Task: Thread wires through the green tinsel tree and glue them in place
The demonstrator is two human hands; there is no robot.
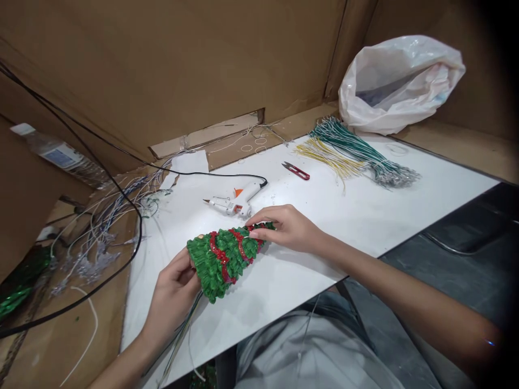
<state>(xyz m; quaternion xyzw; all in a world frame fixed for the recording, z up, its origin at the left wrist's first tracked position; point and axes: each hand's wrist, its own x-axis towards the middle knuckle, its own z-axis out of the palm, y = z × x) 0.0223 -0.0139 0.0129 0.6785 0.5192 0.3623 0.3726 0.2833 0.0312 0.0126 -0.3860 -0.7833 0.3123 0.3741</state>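
A green tree with red bands is held just above or on the near part of the white table; the view does not settle which. It lies tilted on its side, wide base to the left and toward the person, narrow tip to the right and away.

The left hand grips the base, its fingertips hidden behind or inside the rim. The right hand is closed lightly round the tip, thumb on the near side, fingers over the top. Thin leads hang beneath the base, beside the left wrist.

Just beyond the tree lies a white glue gun, nozzle to the left, its black cord running off left. Farther back are red snips, then yellow wires next to a bundle of green wires. A white bag stands open behind them. At far left, a bottle leans near tangled wires.
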